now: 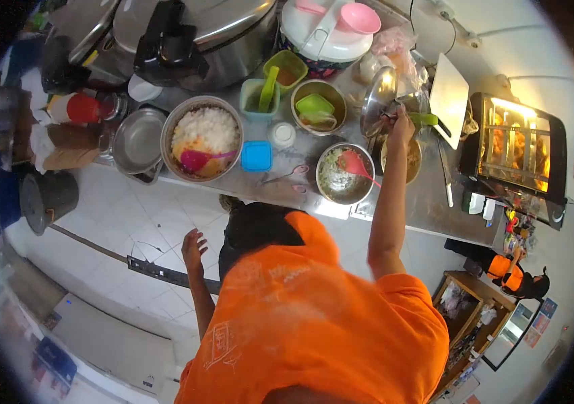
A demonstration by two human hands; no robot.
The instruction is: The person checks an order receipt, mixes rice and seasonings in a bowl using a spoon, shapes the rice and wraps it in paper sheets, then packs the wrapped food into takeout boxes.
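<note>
My right hand (401, 124) is raised over the metal counter, closed on a metal pot lid (376, 91) tilted on edge. Partly behind my right forearm stands a pot (412, 163) with brownish contents. To its left is a metal bowl (331, 187) of chopped pale-green and white food with a red spoon (354, 163). My left hand (195, 249) hangs over the floor beside my body, fingers loosely apart and holding nothing. A large pot of white rice (209, 124), with orange-brown food and a magenta spoon (196, 159) in it, sits on the left.
Along the counter (435, 209) are a blue-lidded container (257, 156), a white-capped jar (282, 135), a pot with a green scoop (315, 106) and a knife (447, 176). Large cookers (233, 34) stand behind. A lit display case (516, 151) and another person (508, 271) are at right.
</note>
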